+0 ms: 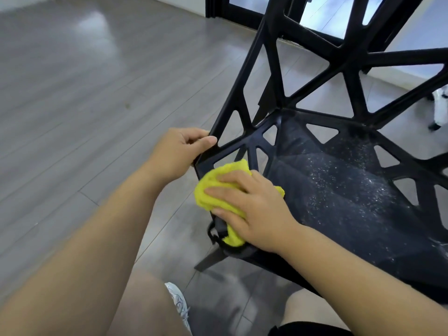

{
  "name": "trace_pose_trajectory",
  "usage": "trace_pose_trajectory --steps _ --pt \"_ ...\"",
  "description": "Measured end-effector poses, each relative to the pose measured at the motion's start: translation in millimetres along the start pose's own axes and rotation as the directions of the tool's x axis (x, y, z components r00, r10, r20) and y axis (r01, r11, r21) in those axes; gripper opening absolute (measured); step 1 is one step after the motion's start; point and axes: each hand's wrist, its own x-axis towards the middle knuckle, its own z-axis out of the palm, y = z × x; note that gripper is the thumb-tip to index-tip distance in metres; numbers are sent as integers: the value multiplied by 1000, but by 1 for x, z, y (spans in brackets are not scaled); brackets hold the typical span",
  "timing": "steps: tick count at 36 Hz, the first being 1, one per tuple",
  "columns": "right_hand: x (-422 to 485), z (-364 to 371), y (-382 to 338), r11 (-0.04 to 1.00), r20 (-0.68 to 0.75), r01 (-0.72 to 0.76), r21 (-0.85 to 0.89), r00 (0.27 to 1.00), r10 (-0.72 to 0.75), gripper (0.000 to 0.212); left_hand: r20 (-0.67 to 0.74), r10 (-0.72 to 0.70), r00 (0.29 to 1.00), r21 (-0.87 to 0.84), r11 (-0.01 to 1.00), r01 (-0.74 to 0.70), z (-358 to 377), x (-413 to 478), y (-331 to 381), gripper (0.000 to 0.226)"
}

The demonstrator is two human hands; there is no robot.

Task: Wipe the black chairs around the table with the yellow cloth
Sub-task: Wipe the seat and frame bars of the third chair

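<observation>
A black chair (339,190) with a lattice of triangular cut-outs fills the right half of the head view; its seat is speckled with pale dust. My left hand (179,151) grips the chair's left edge where the side panel meets the seat. My right hand (252,204) presses a crumpled yellow cloth (218,187) flat against the seat's front left corner. Part of the cloth is hidden under my palm and fingers.
Grey wood-plank floor (84,105) spreads out to the left. A dark door frame (242,10) stands at the back. A white object (440,105) with dark feet sits at the right edge. My knees and a pale shoe (179,304) are just below the chair.
</observation>
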Motion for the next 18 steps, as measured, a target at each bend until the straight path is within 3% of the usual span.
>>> trace_pose_trajectory --steps 3,5,8,10,12,14,18 --pt "-27 -11 7 990 87 133 -47 988 -129 30 -6 11 1000 -28 1000 -11 2 -1 1 13" --pt "-36 -17 12 989 104 127 -77 987 -119 30 -45 29 999 -16 999 -29 6 -3 -1 13" --pt "-30 -15 12 993 10 -86 -83 996 87 30 -113 63 992 68 996 -56 14 -6 -4 14" --pt "-20 -9 3 958 -99 -276 -71 958 269 31 -156 112 981 150 985 -89 20 -8 -4 15" --pt "-14 -2 -10 919 -155 -380 -108 919 362 31 -221 209 953 287 948 -141 25 -11 -5 18" --pt "-17 0 -19 919 -129 -370 -138 926 354 33 -296 306 905 402 899 -173 29 -14 -6 24" --pt "-41 -20 -7 976 66 -172 -132 981 181 38 -338 471 815 567 793 -223 38 -22 -9 25"
